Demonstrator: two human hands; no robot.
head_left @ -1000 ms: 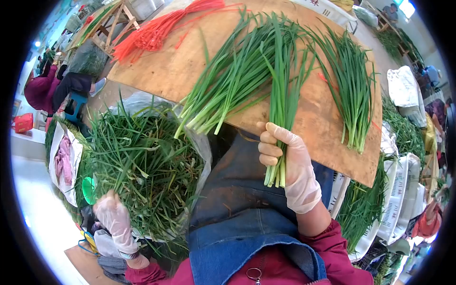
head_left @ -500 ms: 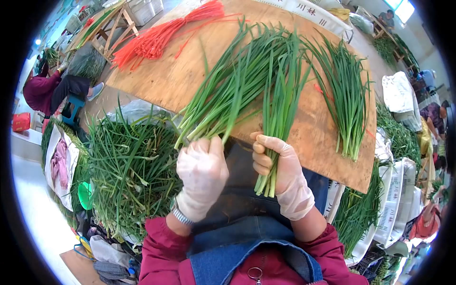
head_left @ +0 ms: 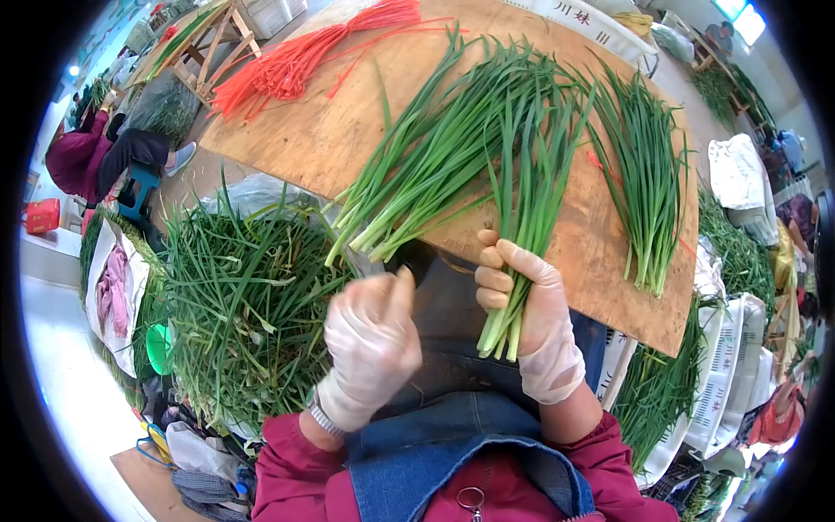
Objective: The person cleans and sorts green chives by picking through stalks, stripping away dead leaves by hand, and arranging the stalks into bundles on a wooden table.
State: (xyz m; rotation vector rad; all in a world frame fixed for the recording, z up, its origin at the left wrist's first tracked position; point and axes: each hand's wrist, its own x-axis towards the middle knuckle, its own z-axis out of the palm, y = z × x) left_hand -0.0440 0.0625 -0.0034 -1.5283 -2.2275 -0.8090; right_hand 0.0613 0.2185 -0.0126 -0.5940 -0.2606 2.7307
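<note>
My right hand, in a thin whitish glove, is wrapped round a small bunch of Chinese chives, pale stalk ends down and leaves lying over the table. My left hand, gloved too, is curled closed and smeared by motion just off the table's near edge. Anything inside it is hidden. Close above it lies a loose pile of chives with its stalk ends at the edge. To the right, a separate bunch of chives rests on the wooden tabletop.
Red plastic ties lie at the table's far left. A big heap of loose greens stands left of my knees. White crates and more greens are at the right. Another person sits at the far left.
My left hand has drawn back slightly from the stalk ends of the loose pile. The right hand still grips its bunch, now tilted a little more to the right.
</note>
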